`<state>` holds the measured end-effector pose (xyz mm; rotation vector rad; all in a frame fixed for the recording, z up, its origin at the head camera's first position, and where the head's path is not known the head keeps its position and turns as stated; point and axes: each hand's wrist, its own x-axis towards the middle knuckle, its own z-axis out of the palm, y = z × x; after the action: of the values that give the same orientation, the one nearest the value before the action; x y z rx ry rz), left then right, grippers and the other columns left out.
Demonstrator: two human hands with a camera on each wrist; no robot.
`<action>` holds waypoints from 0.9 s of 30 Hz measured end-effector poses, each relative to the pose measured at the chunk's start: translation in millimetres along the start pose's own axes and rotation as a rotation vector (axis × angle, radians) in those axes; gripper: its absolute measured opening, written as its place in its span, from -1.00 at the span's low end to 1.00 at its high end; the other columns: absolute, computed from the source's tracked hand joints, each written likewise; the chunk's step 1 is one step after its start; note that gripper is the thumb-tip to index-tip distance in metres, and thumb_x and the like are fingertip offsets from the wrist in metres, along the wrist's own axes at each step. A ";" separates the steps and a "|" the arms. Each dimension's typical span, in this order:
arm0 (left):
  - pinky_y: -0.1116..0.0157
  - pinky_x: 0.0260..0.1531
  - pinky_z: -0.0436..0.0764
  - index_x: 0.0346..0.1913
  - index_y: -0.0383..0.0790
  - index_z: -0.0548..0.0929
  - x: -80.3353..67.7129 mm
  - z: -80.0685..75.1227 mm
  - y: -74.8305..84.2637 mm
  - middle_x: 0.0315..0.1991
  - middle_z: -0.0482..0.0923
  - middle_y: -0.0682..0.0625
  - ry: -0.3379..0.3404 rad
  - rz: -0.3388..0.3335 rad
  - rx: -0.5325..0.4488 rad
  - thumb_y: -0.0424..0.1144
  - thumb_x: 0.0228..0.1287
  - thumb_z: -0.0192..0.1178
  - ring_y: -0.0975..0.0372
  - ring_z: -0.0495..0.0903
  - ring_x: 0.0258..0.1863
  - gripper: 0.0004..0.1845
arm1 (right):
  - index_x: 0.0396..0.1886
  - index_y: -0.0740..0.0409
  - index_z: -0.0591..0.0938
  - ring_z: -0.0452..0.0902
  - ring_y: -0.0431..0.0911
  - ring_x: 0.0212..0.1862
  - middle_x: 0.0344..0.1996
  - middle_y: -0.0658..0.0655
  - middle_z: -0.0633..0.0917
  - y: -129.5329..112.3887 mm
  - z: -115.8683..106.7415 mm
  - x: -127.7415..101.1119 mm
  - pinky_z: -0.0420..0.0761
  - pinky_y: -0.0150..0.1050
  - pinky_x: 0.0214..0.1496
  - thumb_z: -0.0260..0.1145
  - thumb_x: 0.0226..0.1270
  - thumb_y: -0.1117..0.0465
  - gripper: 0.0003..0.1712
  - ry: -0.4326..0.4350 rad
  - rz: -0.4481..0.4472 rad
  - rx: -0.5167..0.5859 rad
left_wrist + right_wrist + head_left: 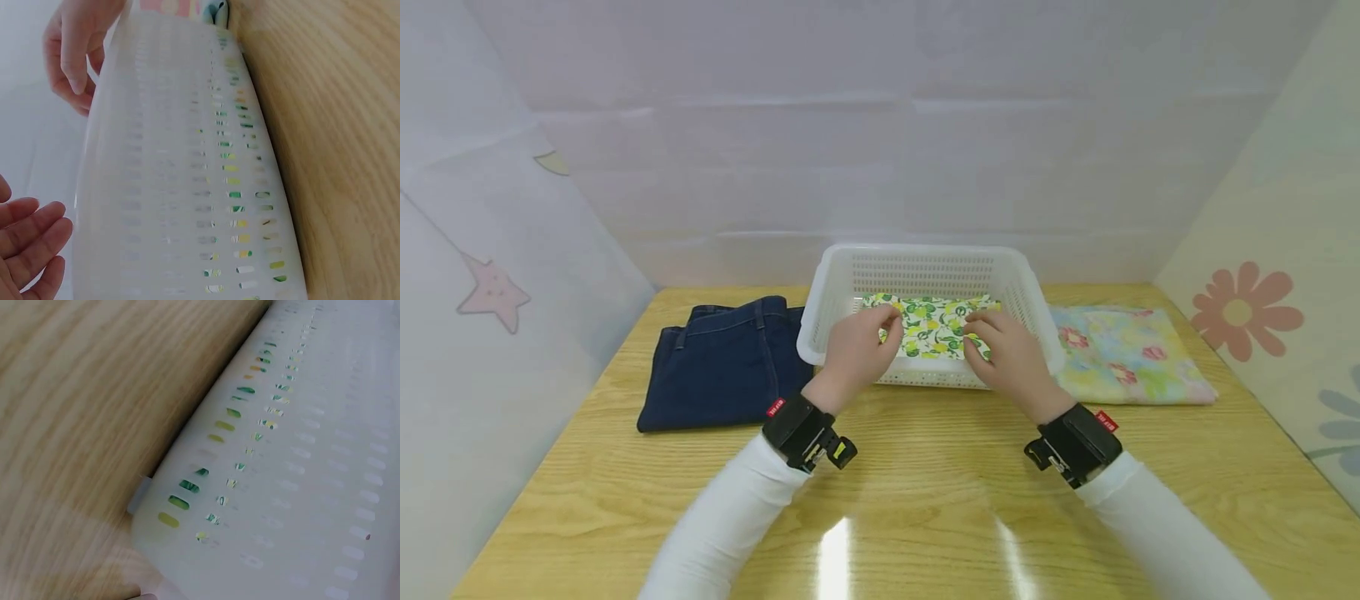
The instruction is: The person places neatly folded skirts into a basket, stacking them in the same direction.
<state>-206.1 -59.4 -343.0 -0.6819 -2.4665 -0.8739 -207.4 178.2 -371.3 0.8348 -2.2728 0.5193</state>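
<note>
A white plastic basket (1022,292) with slotted walls stands at the middle back of the table. Inside it lies a folded cloth (928,327) printed with green leaves and yellow lemons; its colours show through the slots in both wrist views. Over the front left of the basket is my left hand (861,342), fingers loosely bent and holding nothing in the left wrist view (31,250). My right hand (1006,350) hangs over the front right part, its fingers relaxed with nothing visible between them. Both appear above the cloth, apart from each other.
Folded dark blue jeans (722,367) lie left of the basket, close against it. A folded pastel floral cloth (1127,354) lies on the right. The wooden table (925,483) ends at a pale wall covering (880,167) at the back.
</note>
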 end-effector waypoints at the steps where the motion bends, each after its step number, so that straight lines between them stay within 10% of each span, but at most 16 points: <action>1: 0.23 -0.51 0.62 -0.12 -0.29 0.74 -4.6 -0.9 1.1 -0.22 0.80 -0.15 0.014 0.015 -0.004 -0.31 0.49 0.07 0.07 0.75 -0.38 -0.77 | -0.20 0.37 0.72 0.64 0.25 -0.08 -0.11 0.38 0.71 -0.9 -0.1 -1.9 0.67 0.08 -0.03 0.37 0.26 0.46 -0.87 0.008 -0.014 -0.004; 12: 0.12 -0.21 0.71 -0.15 -0.32 0.72 -47.8 0.7 4.3 -0.10 0.74 -0.16 0.059 0.077 -0.038 -0.39 0.41 0.16 0.03 0.73 -0.17 -0.87 | -0.03 0.33 0.72 0.64 0.24 -0.03 -0.01 0.38 0.71 -16.5 -1.3 -29.0 0.61 0.15 0.06 0.45 0.14 0.43 -0.65 -0.016 -0.130 -0.024; 18: 0.07 -0.04 0.71 -0.14 -0.34 0.75 -58.6 5.2 2.5 -0.09 0.74 -0.19 0.046 0.176 -0.004 -0.42 0.33 0.24 -0.02 0.73 -0.08 -0.87 | -0.05 0.30 0.68 0.62 0.25 -0.04 -0.04 0.37 0.70 -19.0 0.7 -41.4 0.61 0.15 0.00 -0.05 0.70 0.10 -0.55 0.041 -0.205 -0.027; 27: 0.04 0.01 0.69 -0.05 -0.35 0.76 -79.8 5.3 8.6 -0.06 0.73 -0.20 -0.069 0.176 0.021 -0.36 0.34 0.26 -0.03 0.72 -0.04 -0.80 | -0.15 0.27 0.72 0.59 0.24 0.07 0.05 0.34 0.66 -27.4 -7.7 -56.9 0.60 0.15 0.07 -0.24 0.71 -0.04 -0.33 -0.017 -0.169 0.036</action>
<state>-139.8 -74.1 -386.1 -0.9205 -2.4268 -0.7689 -152.1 186.9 -401.5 1.0422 -2.1888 0.4778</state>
